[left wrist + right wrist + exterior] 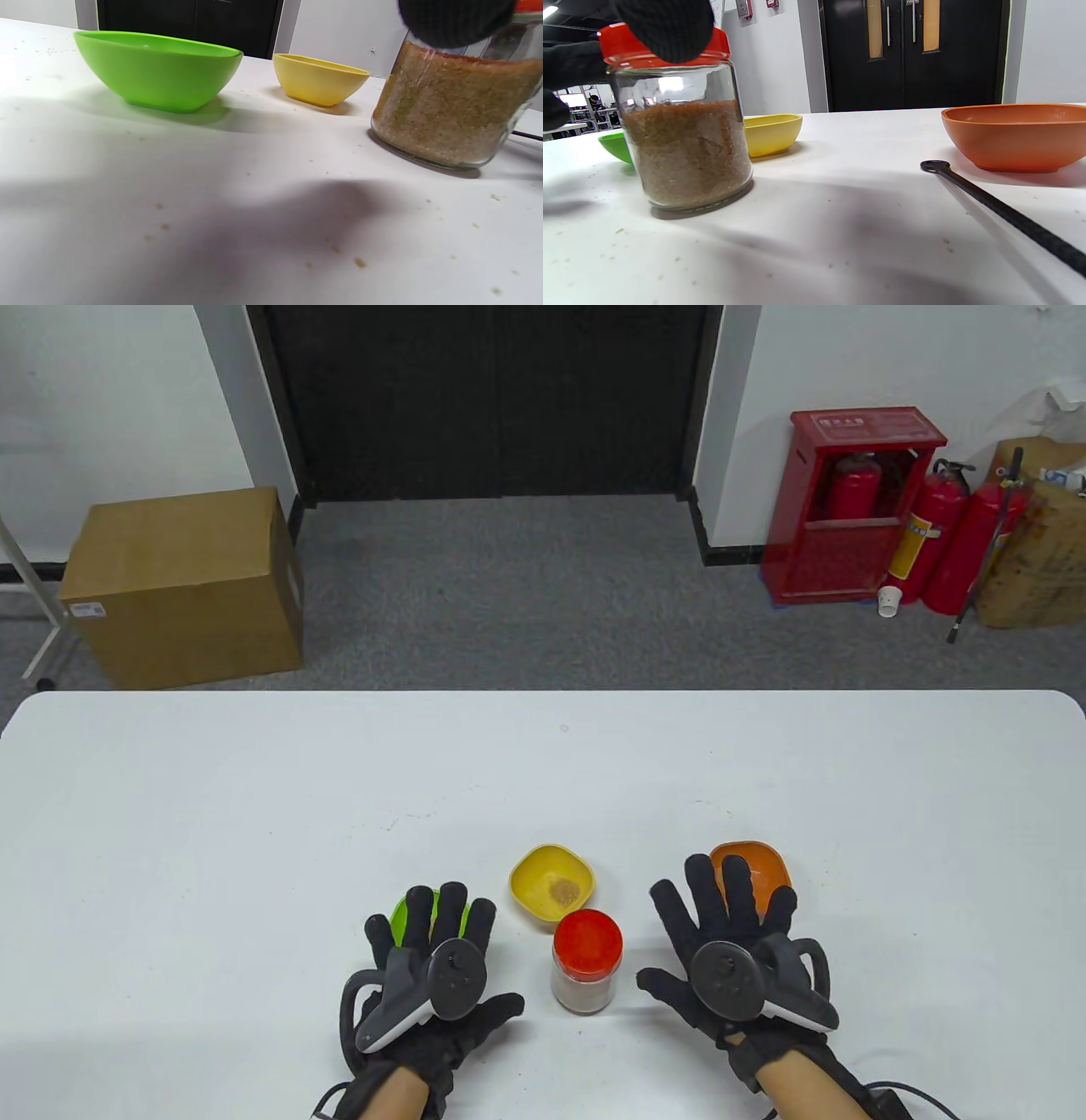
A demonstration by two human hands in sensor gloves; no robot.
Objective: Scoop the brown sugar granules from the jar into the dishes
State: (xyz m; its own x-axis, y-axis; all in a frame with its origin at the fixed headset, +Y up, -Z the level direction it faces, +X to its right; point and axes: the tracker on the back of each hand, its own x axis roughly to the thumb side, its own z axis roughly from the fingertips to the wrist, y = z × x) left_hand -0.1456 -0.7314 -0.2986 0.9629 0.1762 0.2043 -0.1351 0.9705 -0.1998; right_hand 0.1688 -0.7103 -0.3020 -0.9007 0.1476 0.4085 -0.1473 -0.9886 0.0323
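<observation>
A glass jar (585, 976) of brown sugar with its red lid (587, 940) on stands near the table's front, between my hands. It also shows in the left wrist view (449, 106) and the right wrist view (687, 152). Behind it sits a yellow dish (551, 889) holding a little sugar. A green dish (399, 912) lies partly under my left hand's fingers, an orange dish (755, 861) partly under my right hand's. My left hand (441, 933) and right hand (721, 908) are palm down, fingers spread, holding nothing. A black spoon handle (1001, 212) lies beside the orange dish (1018, 135).
Loose sugar grains (360, 262) are scattered on the white table (254, 814). A cable (916, 1094) trails off by my right wrist. On the floor beyond the far edge stand a cardboard box (182, 585) and a red extinguisher cabinet (857, 504).
</observation>
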